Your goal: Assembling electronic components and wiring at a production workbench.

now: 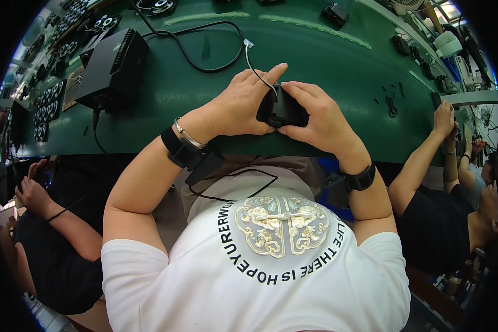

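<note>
Left hand and right hand, half-curled, hold a black box between them, seemingly steadying it; the next move calls for keeping the wire clear

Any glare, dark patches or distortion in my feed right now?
Head view: pale glare streaks along the far side of the green table; fisheye bending near the black rim; the black part between left hand and right hand shows little detail.
</note>
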The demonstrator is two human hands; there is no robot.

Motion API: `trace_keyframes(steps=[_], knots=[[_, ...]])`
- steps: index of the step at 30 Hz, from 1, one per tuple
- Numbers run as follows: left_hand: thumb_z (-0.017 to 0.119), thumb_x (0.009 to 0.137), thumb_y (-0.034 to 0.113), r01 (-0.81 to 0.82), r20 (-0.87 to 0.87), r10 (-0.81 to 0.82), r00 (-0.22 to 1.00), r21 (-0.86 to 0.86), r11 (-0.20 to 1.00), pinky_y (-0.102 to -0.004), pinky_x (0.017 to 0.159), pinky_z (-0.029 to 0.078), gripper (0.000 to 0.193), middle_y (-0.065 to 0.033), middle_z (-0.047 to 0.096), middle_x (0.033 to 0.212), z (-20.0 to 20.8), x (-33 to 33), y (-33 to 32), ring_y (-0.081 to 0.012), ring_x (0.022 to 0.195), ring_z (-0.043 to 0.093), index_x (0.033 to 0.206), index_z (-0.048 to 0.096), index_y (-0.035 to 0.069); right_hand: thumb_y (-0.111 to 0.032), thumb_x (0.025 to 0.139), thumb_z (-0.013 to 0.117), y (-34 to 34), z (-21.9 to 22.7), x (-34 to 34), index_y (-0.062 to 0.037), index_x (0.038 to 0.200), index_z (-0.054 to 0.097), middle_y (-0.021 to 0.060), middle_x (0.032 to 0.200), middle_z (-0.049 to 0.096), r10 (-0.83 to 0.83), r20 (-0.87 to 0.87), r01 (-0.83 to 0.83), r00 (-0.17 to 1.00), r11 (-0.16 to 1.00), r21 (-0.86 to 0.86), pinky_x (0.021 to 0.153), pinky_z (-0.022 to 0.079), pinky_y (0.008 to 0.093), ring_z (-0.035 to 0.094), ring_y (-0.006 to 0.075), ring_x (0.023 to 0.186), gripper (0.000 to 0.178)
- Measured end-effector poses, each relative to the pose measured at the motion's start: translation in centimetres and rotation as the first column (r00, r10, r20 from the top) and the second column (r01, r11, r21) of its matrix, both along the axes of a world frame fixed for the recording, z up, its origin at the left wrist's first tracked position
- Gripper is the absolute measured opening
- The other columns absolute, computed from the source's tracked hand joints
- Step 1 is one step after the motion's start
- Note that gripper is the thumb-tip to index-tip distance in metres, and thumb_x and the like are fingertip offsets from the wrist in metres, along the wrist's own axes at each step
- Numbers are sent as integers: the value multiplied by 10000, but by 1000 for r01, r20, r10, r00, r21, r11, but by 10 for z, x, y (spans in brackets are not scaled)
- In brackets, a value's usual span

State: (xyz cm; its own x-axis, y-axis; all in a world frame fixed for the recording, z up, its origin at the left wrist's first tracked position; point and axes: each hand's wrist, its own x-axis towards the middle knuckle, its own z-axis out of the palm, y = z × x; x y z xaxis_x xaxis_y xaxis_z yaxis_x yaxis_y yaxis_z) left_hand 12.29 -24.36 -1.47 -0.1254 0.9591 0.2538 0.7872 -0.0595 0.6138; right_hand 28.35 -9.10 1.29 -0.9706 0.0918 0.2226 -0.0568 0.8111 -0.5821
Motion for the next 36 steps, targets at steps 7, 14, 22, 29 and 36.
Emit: trace_keyframes(steps=[7, 14, 22, 29, 36], knots=[[804, 606, 162, -14, 15, 14, 1000, 16, 1000, -428, 1074, 339, 1060, -143, 529, 1235, -1, -1, -2, -337, 1170, 482, 1504, 245, 92, -199, 602, 824, -4, -4, -1, -2, 1235, 575, 145, 1224, 601, -26, -51, 33, 998, 990, 139, 955, 448, 431, 560, 335, 1127, 708], [798, 600, 148, 1, 5, -1, 1000, -10, 1000, -425, 1067, 351, 1027, -143, 531, 1232, 2, -4, -1, -331, 1165, 482, 1485, 281, 78, -205, 605, 822, -4, -3, -3, 11, 1223, 577, 148, 1217, 603, -25, -32, 29, 999, 989, 145, 955, 442, 431, 553, 335, 1129, 699], [820, 584, 117, 3, 100, 3, 995, -63, 998, -397, 1045, 392, 1065, -145, 532, 1234, 9, -6, -2, -329, 1171, 484, 1495, 268, 93, -157, 602, 818, 0, -5, -9, 33, 1230, 562, 166, 1212, 601, 36, -53, -32, 998, 995, 91, 953, 466, 421, 554, 344, 1123, 704], [858, 590, 190, 31, 109, -27, 994, -32, 999, -408, 1029, 403, 1112, -144, 567, 1200, 7, -7, -3, -350, 1150, 489, 1495, 224, 74, -183, 593, 819, 1, -8, -7, 40, 1209, 571, 176, 1187, 610, 44, -90, -36, 995, 996, 85, 946, 475, 422, 561, 354, 1105, 700], [869, 575, 145, 47, 135, -38, 990, -62, 997, -405, 1052, 388, 1147, -139, 554, 1228, 8, -10, -4, -332, 1176, 478, 1516, 215, 104, -176, 591, 814, 0, -11, -6, 36, 1205, 573, 172, 1183, 613, 31, -120, -27, 992, 999, 42, 947, 474, 421, 565, 344, 1102, 693]])
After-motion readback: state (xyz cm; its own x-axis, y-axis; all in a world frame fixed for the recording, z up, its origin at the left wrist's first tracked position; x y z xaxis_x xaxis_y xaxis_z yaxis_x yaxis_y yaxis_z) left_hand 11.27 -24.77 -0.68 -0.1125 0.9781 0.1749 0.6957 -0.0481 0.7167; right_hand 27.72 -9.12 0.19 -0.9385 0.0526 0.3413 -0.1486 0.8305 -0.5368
